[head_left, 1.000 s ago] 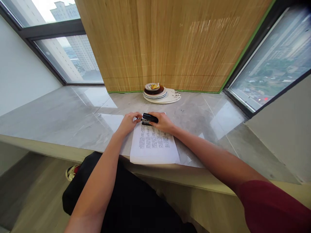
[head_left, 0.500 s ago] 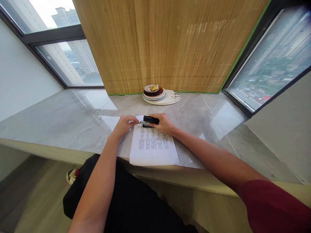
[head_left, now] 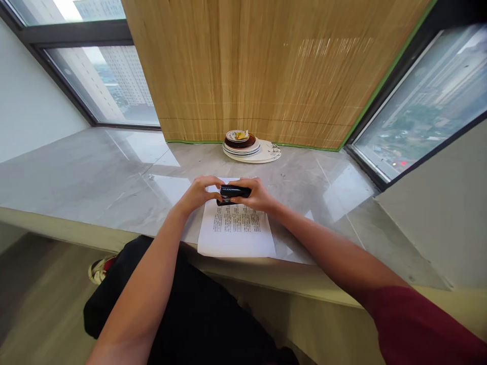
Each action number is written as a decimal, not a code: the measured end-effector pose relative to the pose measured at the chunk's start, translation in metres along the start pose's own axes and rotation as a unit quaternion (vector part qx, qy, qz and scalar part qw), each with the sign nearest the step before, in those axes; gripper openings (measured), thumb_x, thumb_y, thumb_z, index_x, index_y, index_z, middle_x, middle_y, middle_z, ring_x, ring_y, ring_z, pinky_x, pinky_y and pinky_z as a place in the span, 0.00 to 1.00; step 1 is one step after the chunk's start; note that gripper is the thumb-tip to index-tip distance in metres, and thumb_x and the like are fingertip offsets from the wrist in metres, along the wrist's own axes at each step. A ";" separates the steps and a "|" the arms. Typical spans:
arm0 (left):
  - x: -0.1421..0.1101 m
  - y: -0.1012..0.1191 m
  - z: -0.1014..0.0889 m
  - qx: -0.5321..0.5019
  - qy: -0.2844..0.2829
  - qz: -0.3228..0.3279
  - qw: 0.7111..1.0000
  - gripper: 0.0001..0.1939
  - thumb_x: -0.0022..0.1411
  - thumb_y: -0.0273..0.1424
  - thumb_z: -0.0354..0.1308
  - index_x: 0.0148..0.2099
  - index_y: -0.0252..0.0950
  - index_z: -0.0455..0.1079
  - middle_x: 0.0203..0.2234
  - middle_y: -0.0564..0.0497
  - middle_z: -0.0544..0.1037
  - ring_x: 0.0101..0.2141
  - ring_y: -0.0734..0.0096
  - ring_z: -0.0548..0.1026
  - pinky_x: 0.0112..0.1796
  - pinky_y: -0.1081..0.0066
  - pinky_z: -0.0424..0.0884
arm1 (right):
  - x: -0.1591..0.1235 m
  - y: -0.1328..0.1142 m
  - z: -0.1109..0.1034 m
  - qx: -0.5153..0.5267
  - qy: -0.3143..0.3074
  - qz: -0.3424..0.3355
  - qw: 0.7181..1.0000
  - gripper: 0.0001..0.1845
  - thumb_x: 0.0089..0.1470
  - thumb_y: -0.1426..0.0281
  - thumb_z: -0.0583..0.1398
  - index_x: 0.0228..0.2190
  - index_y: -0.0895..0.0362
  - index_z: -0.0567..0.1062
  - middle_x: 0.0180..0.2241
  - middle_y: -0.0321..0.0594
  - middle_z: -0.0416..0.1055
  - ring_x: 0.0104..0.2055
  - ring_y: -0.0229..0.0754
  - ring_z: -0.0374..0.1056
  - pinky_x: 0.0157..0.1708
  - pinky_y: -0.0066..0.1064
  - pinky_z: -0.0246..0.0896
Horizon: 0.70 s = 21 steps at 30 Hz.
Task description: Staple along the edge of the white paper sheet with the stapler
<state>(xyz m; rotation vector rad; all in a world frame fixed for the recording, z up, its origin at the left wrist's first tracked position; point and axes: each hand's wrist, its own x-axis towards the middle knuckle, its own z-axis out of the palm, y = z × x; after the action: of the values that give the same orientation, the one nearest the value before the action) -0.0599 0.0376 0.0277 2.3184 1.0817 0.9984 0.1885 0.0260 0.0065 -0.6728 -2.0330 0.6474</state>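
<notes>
Since half a second ago, the left hand (head_left: 201,193) has moved in against the left end of the black plastic stapler (head_left: 235,191), and the thin silver metal strip it was drawing out there no longer sticks out. The largest thing is the tan bamboo blind with green edging (head_left: 247,66), hanging along the far side between a dark-framed left window (head_left: 102,81) and a dark-framed right window (head_left: 426,111). Below it spreads the grey marbled stone ledge (head_left: 300,182), with the person's black trousers (head_left: 198,309) at its near edge and a maroon sleeve (head_left: 422,324) at near right. The white printed paper (head_left: 236,243) lies flat on the ledge, its near edge at the ledge's near edge. On the far part, by the blind, a pale oval platter (head_left: 271,152) carries a stack of round white plates (head_left: 242,151), topped by a dark brown dish, a small patterned plate and a yellow packet (head_left: 241,135). The right hand (head_left: 256,194) is clamped on the stapler's right part, over the paper's far half. The left thumb and index finger are parted at its left end; whether they grip it, I cannot tell.
</notes>
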 end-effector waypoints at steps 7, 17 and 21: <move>-0.003 0.011 0.009 0.001 0.029 0.004 1.000 0.11 0.69 0.39 0.63 0.47 0.39 0.80 0.44 0.45 0.85 0.48 0.57 0.81 0.56 0.58 0.72 | 0.007 -0.013 -0.046 0.006 0.050 0.103 0.993 0.22 0.55 0.61 0.73 0.51 0.53 0.84 0.48 0.41 0.85 0.51 0.54 0.81 0.55 0.46 0.76; -0.013 0.022 0.038 0.161 -0.254 -0.056 0.952 0.38 0.68 0.60 0.58 0.74 0.53 0.63 0.78 0.46 0.53 0.77 0.36 0.44 0.69 0.26 0.37 | -0.050 0.004 -0.159 -0.112 -0.201 0.137 0.964 0.28 0.57 0.56 0.72 0.56 0.54 0.83 0.51 0.46 0.84 0.50 0.56 0.82 0.53 0.43 0.76; -0.012 0.019 0.039 0.183 -0.256 -0.062 0.947 0.39 0.70 0.60 0.54 0.76 0.51 0.60 0.78 0.45 0.52 0.77 0.35 0.42 0.68 0.25 0.40 | -0.050 -0.003 -0.148 -0.068 -0.287 0.098 0.951 0.28 0.60 0.57 0.71 0.58 0.54 0.81 0.53 0.46 0.83 0.50 0.53 0.81 0.52 0.38 0.74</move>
<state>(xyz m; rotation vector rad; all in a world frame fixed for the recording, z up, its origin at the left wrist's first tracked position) -0.0265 0.0147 0.0076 2.5409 1.2379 0.1212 0.3379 0.0190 0.0512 -0.8463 -2.5848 0.9041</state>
